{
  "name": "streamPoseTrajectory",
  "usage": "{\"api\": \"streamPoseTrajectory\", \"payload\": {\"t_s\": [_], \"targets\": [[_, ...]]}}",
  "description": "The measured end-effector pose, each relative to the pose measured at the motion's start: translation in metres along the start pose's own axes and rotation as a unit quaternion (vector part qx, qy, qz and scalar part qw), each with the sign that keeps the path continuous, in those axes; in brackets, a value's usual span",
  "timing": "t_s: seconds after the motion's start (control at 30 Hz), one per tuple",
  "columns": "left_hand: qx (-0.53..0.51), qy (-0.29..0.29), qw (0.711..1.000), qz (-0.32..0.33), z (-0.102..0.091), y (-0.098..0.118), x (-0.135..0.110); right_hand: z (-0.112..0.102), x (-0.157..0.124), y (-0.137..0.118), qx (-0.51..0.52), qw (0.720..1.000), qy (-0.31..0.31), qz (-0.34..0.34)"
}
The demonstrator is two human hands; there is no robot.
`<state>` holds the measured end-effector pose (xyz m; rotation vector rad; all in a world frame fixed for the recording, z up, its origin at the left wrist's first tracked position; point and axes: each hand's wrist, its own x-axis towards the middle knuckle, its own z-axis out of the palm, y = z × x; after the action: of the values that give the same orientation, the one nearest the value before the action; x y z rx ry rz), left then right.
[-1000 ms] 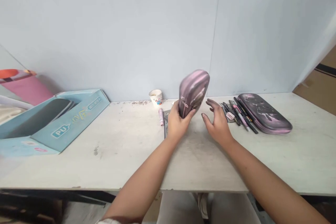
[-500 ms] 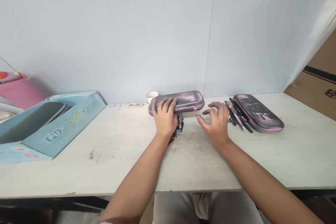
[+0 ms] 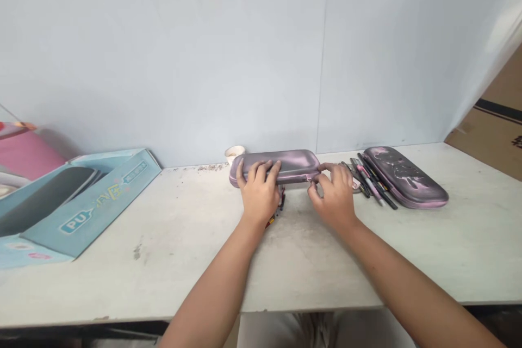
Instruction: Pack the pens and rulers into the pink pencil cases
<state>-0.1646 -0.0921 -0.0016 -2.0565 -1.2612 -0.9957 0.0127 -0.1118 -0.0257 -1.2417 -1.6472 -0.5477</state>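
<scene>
A dark purple-pink pencil case lies closed, long side toward me, near the back of the table. My left hand grips its left half, fingers spread over the top and the thumb side hidden. At its front right corner, my right hand pinches the zipper pull between thumb and finger. Several pens lie partly hidden under the case and my left hand. Farther right, a second pencil case with a raised pattern rests beside a bunch of pens.
A light blue box on the left holds a dark case. Behind it stands something pink. A white cup sits near the wall, dark crumbs beside it. A brown cardboard box stands at the right end.
My right hand has moved left and closed on the zipper pull at the case's corner. My left hand stays on the case, which now sits slightly lower in view.
</scene>
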Motion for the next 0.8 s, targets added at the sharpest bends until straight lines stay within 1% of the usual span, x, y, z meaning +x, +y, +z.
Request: {"api": "streamPoseTrajectory", "payload": {"t_s": [0.1,0.23,0.33,0.43,0.53,0.6,0.67,0.7,0.73,0.8], "targets": [[-0.014,-0.017,1.000,-0.015,0.001,0.001,-0.001,-0.004,0.000,0.003,0.010,1.000,-0.012,0.013],[-0.039,-0.041,0.997,-0.049,0.003,0.001,0.000,-0.010,0.004,0.014,-0.005,0.999,-0.007,0.036],[-0.062,-0.061,0.994,-0.072,0.004,-0.001,0.002,-0.012,0.007,0.026,0.004,0.997,-0.001,0.071],[-0.120,-0.076,0.986,-0.083,0.003,-0.003,0.004,-0.012,0.010,0.041,0.055,0.991,0.013,0.120],[-0.230,-0.084,0.966,-0.085,0.002,-0.003,0.007,-0.013,0.013,0.054,0.158,0.970,0.024,0.185],[-0.310,-0.085,0.941,-0.106,0.001,0.000,0.009,-0.012,0.014,0.059,0.235,0.945,0.012,0.229],[-0.392,-0.088,0.905,-0.143,0.002,0.005,0.010,-0.009,0.014,0.058,0.304,0.917,-0.019,0.256],[-0.438,-0.092,0.879,-0.164,0.003,0.007,0.010,-0.006,0.013,0.056,0.331,0.905,-0.037,0.264],[-0.491,-0.092,0.846,-0.186,0.003,0.011,0.011,-0.003,0.012,0.053,0.350,0.896,-0.057,0.269],[-0.602,-0.074,0.761,-0.231,0.005,0.016,0.011,0.003,0.010,0.046,0.363,0.884,-0.100,0.277]]}}
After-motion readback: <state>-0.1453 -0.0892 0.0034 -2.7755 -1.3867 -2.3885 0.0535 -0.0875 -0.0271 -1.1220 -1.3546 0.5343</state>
